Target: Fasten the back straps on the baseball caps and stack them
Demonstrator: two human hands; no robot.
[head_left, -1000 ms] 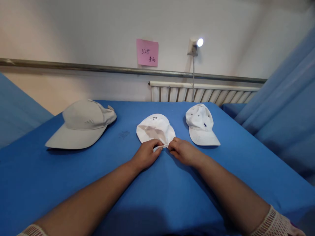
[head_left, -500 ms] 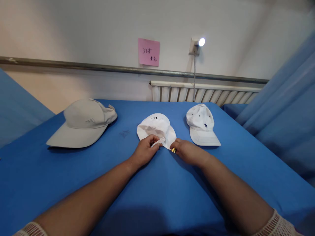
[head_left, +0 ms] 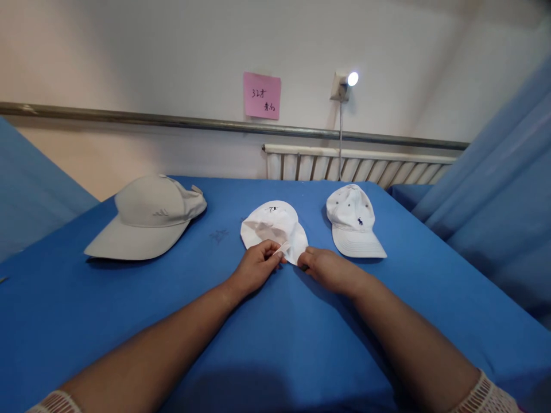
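Observation:
A small white hat (head_left: 273, 221) with dark lettering lies at the middle of the blue-covered table, its opening toward me. At the opening's near edge my left hand (head_left: 258, 264) is closed, pinching a white strip or folded edge of the hat between thumb and fingers. My right hand (head_left: 322, 267) is closed at the hat's near right edge; its fingertips are partly hidden. To the left sits a beige baseball cap (head_left: 148, 209) with a stripe logo. On the right lies a white baseball cap (head_left: 353, 221) with a small dark emblem. Neither hand touches these caps.
The blue tabletop (head_left: 258, 344) reaches back to a wall with a metal rail (head_left: 193, 121) and a white radiator (head_left: 357, 166). A pink note (head_left: 262, 96) and a lit plug-in lamp (head_left: 353, 79) are on the wall. Blue curtains (head_left: 495, 189) hang at both sides.
Both hands stay at the white hat with only slight finger shifts. A gold-coloured spot by my right fingers no longer shows. The view has tipped slightly.

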